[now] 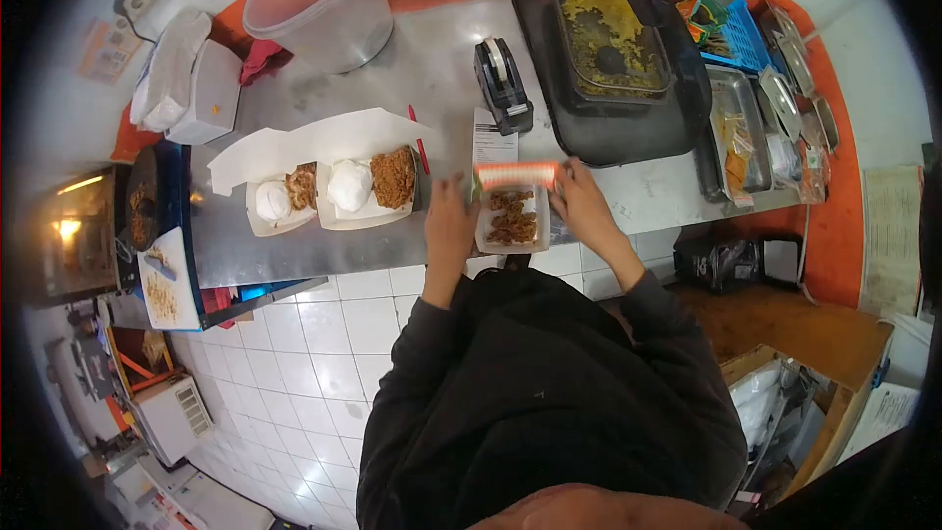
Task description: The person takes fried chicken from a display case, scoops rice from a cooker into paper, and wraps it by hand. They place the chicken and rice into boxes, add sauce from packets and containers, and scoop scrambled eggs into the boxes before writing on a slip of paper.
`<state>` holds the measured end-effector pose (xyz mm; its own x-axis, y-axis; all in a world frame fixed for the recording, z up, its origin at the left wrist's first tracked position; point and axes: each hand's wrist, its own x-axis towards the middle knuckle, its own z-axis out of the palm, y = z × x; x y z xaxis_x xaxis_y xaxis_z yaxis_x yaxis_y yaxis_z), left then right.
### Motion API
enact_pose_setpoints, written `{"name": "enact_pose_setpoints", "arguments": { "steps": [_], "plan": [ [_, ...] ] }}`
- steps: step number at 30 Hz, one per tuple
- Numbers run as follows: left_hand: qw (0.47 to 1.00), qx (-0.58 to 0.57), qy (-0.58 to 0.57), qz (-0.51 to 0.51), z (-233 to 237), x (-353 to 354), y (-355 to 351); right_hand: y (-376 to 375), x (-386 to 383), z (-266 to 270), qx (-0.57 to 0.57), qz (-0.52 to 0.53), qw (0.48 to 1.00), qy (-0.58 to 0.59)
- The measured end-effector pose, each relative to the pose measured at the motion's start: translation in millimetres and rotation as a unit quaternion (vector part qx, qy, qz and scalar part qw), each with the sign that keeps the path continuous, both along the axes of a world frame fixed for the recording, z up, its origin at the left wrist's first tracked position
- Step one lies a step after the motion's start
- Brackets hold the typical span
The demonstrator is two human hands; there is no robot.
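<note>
At the front edge of the steel table stands a small paper food box point(540, 233) with brown fried pieces point(512, 219) in it. Its orange-and-white striped lid point(517, 175) is raised at the far side, partly folded over. My left hand point(450, 226) is at the box's left side, fingers curled at the lid's left end. Around the lid's right end close the fingers of my right hand point(587, 204). Just beyond the lid lies a printed slip point(494, 140), partly covered. To the left sit two open white boxes point(343, 226) with rice point(350, 185) and browned food point(393, 180).
A black tape dispenser point(503, 85) stands behind the slip, and a red pen point(420, 142) lies beside the open boxes. On a black tray point(540, 49) rests a clear container point(613, 39) of yellow-green food. A large plastic tub point(329, 15) stands at the back left.
</note>
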<state>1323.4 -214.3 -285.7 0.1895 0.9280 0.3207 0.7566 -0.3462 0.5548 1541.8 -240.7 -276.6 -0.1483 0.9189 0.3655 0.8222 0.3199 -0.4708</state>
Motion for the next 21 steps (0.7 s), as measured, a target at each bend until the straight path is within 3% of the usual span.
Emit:
{"name": "enact_pose_setpoints", "arguments": {
  "steps": [1,2,3,4,5,7,8,9,10,11,13,14,15,17,19,21],
  "plan": [
    [1.000,0.001,0.003,0.007,-4.3,-6.7,-7.1,-8.1,-1.5,0.4,0.001,0.007,1.000,0.003],
    [0.961,-0.221,-0.162,0.032,-9.9,-13.2,-16.4,-18.0,-3.7,3.0,-0.168,-0.013,0.986,0.016],
    [0.848,-0.421,-0.317,0.054,-17.8,-17.6,-27.2,-25.7,-5.6,4.3,-0.331,-0.032,0.943,0.025],
    [0.849,-0.418,-0.318,0.060,-40.8,-18.2,-41.0,-31.2,-7.6,-9.6,-0.330,-0.025,0.943,0.025],
    [0.828,-0.415,-0.376,0.003,-72.2,-16.2,-55.0,-35.2,-10.1,-34.4,-0.308,-0.008,0.947,0.091],
    [0.804,-0.405,-0.432,-0.054,-70.8,-16.6,-69.3,-34.4,-12.1,-48.4,-0.281,0.011,0.947,0.155],
    [0.602,-0.460,-0.653,-0.015,-36.0,-20.1,-74.4,-33.2,-18.2,-47.4,-0.263,0.028,0.951,0.158],
    [0.343,-0.472,-0.812,0.026,-16.5,-23.6,-78.3,-33.8,-26.0,-44.8,-0.246,0.044,0.955,0.163],
    [0.422,-0.448,-0.786,0.050,-19.2,-26.3,-80.6,-33.8,-31.8,-25.2,-0.266,0.068,0.955,0.114],
    [0.425,-0.448,-0.785,0.053,-30.9,-32.9,-84.1,-36.2,-36.8,-24.7,-0.267,0.070,0.954,0.118],
    [0.681,-0.454,-0.572,0.056,-55.4,-46.1,-92.2,-42.0,-42.7,-23.7,-0.254,0.056,0.931,0.257],
    [0.757,-0.402,-0.505,0.100,-33.4,-41.3,-92.8,-42.3,-41.0,-29.0,-0.253,0.058,0.931,0.257],
    [0.758,-0.401,-0.505,0.101,-22.4,-38.0,-91.9,-43.5,-36.1,-37.2,-0.260,0.065,0.923,0.275],
    [0.877,-0.330,-0.339,0.085,-11.7,-34.5,-91.3,-51.3,-28.7,-44.0,-0.269,0.070,0.914,0.294],
    [0.862,-0.351,-0.362,0.049,-33.6,-39.3,-89.4,-60.7,-26.5,-41.6,-0.300,0.070,0.879,0.363],
    [0.668,-0.429,-0.605,0.059,-39.3,-38.8,-83.8,-66.9,-28.1,-43.1,-0.279,0.066,0.886,0.364]
  ]
}}
